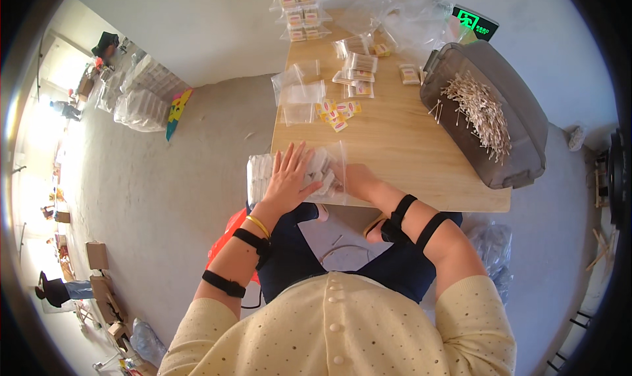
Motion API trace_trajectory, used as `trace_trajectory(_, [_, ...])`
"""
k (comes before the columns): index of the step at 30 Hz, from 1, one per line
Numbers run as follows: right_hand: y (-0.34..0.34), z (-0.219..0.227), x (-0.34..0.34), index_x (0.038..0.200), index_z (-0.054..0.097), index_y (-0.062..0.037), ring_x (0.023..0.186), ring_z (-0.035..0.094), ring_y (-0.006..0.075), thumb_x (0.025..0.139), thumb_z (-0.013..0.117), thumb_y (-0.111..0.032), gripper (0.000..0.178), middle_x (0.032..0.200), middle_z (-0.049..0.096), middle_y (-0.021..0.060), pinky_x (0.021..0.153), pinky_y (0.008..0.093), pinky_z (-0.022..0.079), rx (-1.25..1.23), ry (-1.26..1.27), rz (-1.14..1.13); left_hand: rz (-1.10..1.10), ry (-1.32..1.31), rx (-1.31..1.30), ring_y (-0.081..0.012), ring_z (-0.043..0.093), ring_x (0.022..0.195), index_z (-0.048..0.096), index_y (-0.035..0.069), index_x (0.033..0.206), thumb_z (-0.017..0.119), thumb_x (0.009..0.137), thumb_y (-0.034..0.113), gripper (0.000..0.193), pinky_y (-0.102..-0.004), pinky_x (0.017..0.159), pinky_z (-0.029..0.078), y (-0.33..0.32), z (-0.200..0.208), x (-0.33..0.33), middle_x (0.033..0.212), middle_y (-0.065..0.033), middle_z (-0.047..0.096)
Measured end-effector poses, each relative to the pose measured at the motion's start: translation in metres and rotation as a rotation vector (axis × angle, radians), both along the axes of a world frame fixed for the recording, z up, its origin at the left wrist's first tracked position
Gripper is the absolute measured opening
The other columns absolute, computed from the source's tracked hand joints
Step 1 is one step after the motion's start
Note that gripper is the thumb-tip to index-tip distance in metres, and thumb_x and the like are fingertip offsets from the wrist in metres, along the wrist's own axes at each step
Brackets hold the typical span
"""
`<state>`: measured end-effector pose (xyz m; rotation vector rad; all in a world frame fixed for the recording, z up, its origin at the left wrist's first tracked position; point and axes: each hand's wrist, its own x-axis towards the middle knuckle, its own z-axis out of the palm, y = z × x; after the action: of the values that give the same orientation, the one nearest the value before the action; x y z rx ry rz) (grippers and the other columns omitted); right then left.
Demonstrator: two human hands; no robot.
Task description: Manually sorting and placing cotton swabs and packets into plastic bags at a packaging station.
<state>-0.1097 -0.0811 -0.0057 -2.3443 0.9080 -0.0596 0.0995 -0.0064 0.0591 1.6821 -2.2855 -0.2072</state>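
Observation:
A clear plastic bag (258, 178) filled with small white packs lies at the near left corner of the table. My left hand (288, 177) rests flat on top of it with the fingers spread. At the bag's right end, my right hand (357, 181) is curled against the plastic edge, its fingertips partly hidden by the bag. Just beyond are several small yellow-and-white cards (338, 113) and flat clear bags (299, 113). Farther back sit small bagged packs of cotton swabs (359, 67).
A grey plastic bin (526, 123) holding many loose cotton swabs (477, 109) stands tilted on the right of the wooden table (395, 152). Stacked packs (299, 11) rise at the back left, with crumpled clear plastic (411, 24) beside them. A red bag (227, 244) hangs below left.

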Motion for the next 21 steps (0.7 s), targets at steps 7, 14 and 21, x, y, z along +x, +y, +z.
trace_trajectory(7, [-0.003,-0.012,0.011,0.104,0.063,-0.0034,0.079,0.069,0.0403,0.096,0.05,-0.018,0.021,0.091,0.069,0.0217,0.069,0.0487,0.055,-0.147,-0.062,0.103,-0.042,-0.165,0.051,-0.0411,0.019,0.15,0.028,0.009,0.157,0.058,0.09,0.061,0.09,-0.0607,0.121,0.01,0.001,-0.01,0.001,0.161,-0.0179,0.026])
trace_trajectory(14, [0.001,-0.014,0.007,0.102,0.064,-0.0016,0.082,0.069,0.04,0.09,0.057,-0.008,0.016,0.093,0.069,0.0217,0.07,0.048,0.055,-0.248,-0.111,0.156,0.056,-0.164,0.04,-0.0431,0.022,0.148,0.03,0.01,0.156,0.06,0.087,0.062,0.091,-0.065,0.119,0.007,0.001,-0.013,-0.018,0.158,-0.0182,0.031])
trace_trajectory(21, [0.005,-0.004,0.002,0.12,0.055,-0.003,0.098,0.065,0.042,0.09,0.07,-0.02,0.037,0.11,0.066,0.0198,0.084,0.0469,0.052,0.103,-0.4,-0.312,0.091,-0.107,0.022,-0.044,0.022,0.147,0.033,0.009,0.154,0.067,0.084,0.048,0.087,-0.0651,0.119,0.008,0.002,-0.016,-0.02,0.157,-0.0191,0.032])
